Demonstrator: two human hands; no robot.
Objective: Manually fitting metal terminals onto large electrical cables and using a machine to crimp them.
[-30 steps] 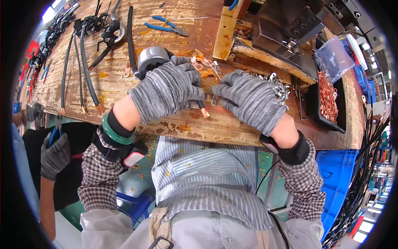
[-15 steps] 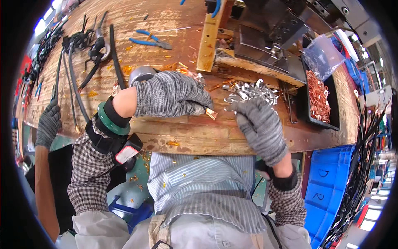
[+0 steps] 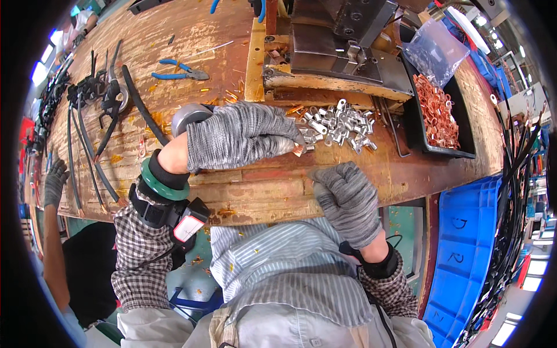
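Observation:
My left hand (image 3: 246,136), in a grey knit glove, is closed above the worktable (image 3: 255,197). A short copper end (image 3: 299,150), looking like bare wire, pokes out past its fingertips; the rest is hidden in the glove. My right hand (image 3: 348,200), gloved alike, is curled near the table's front edge, apart from the left. Whatever its fingers hold, if anything, is hidden. Beyond both hands lies a loose pile of silver cable lugs (image 3: 342,127). A round metal object (image 3: 188,116) sits behind my left wrist.
A metal press (image 3: 333,52) on a wooden base stands at the back. Right of it are a black tray (image 3: 469,153) of copper lugs and a clear bag (image 3: 435,52). Blue-handled cutters (image 3: 180,69) and black cables (image 3: 139,104) lie left. Another person's gloved hand (image 3: 56,180) is far left.
My right hand has drawn back from the silver lugs toward the table's front edge, its fingers more curled. The copper end shows less past my left fingertips. The view has shifted right.

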